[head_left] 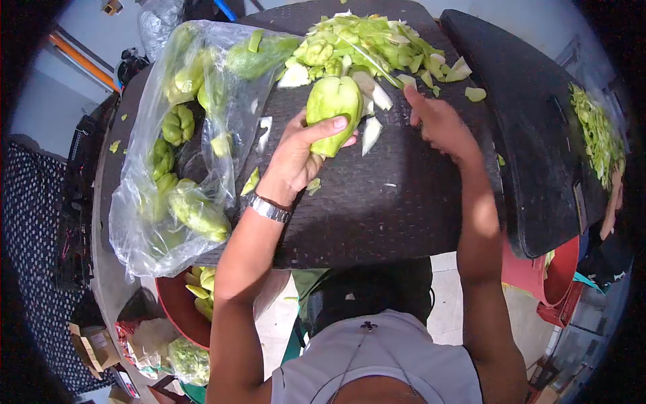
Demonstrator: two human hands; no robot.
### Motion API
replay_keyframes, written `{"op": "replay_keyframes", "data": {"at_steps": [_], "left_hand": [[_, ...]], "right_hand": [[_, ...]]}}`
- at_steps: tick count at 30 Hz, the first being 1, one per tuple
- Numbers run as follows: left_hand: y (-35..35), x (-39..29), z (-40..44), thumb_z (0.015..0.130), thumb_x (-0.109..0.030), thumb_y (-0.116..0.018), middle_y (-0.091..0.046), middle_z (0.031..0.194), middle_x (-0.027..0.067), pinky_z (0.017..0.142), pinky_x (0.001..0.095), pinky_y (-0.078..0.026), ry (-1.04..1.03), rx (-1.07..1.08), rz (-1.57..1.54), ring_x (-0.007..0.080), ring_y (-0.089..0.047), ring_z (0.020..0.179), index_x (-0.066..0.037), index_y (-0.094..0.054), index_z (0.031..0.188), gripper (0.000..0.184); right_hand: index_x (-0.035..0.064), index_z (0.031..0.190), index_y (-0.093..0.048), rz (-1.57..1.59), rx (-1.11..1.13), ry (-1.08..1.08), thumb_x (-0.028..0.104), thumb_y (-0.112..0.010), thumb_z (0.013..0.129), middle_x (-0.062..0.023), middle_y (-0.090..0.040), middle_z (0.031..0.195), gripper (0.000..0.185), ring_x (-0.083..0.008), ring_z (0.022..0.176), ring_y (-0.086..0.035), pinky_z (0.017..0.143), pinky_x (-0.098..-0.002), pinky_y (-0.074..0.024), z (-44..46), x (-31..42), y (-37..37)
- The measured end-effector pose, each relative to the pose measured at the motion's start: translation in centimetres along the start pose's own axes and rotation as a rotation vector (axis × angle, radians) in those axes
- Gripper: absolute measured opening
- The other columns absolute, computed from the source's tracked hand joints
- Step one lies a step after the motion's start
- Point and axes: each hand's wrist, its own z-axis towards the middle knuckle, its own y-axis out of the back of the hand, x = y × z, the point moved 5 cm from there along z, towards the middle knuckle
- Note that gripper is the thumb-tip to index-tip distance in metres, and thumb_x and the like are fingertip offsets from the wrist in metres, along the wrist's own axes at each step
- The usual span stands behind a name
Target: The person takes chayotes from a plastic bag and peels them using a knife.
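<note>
My left hand [299, 145] is closed round a large pale-green chayote [334, 108], thumb across its front, held above the dark table. To its right, my right hand [437, 121] is closed on a knife [370, 60]. The thin blade points up and left over a heap of chayote peelings and pieces [377, 40], apart from the held chayote. My fingers hide most of the knife's handle. Left of my left hand lies a clear plastic bag [134, 195] with several whole chayotes [195, 209] in it.
Loose peel scraps [371, 135] lie on the dark tabletop [377, 215]. A second black table [531, 135] on the right bears shredded greens [595, 135] near a person's hand. Below stand a red tub [178, 306] with cut pieces and another red bucket [562, 269].
</note>
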Motion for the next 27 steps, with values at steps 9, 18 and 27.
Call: {"op": "replay_keyframes", "data": {"at_steps": [9, 18, 27], "left_hand": [[-1.3, 0.0, -0.5, 0.069, -0.004, -0.09, -0.069, 0.112, 0.0083, 0.077, 0.0324, -0.057, -0.076, 0.026, 0.345, 0.0156, -0.068, 0.092, -0.001, -0.058, 0.125, 0.064], [-0.9, -1.1, -0.7, 0.058, -0.005, -0.097, -0.066, 0.114, 0.0078, 0.093, 0.0318, -0.054, -0.227, 0.046, 0.649, 0.0157, -0.065, 0.105, 0.003, -0.059, 0.12, 0.074], [-0.1, -1.3, -0.8, 0.058, -0.006, -0.096, -0.065, 0.118, 0.0044, 0.095, 0.0325, -0.052, -0.44, 0.049, 1.012, 0.0153, -0.062, 0.107, -0.003, -0.05, 0.131, 0.086]], "right_hand": [[0.0098, 0.085, -0.059, 0.963, 0.951, -0.111, 0.093, -0.027, 0.088, 0.0091, -0.033, 0.049, 0.089, -0.0024, 0.036, -0.03, 0.035, -0.0222, -0.0273, -3.7, 2.7, -5.5], [0.0035, 0.083, -0.066, -0.026, 0.09, 0.524, 0.067, -0.06, 0.093, -0.0114, -0.061, 0.066, 0.064, -0.0223, 0.063, -0.063, 0.063, -0.039, -0.0503, -3.7, 4.3, -2.6], [0.0044, 0.087, -0.067, -0.129, 0.072, 0.541, 0.07, -0.069, 0.084, -0.0151, -0.068, 0.072, 0.065, -0.0301, 0.069, -0.071, 0.069, -0.0413, -0.0548, -3.0, 3.6, -2.9]]}}
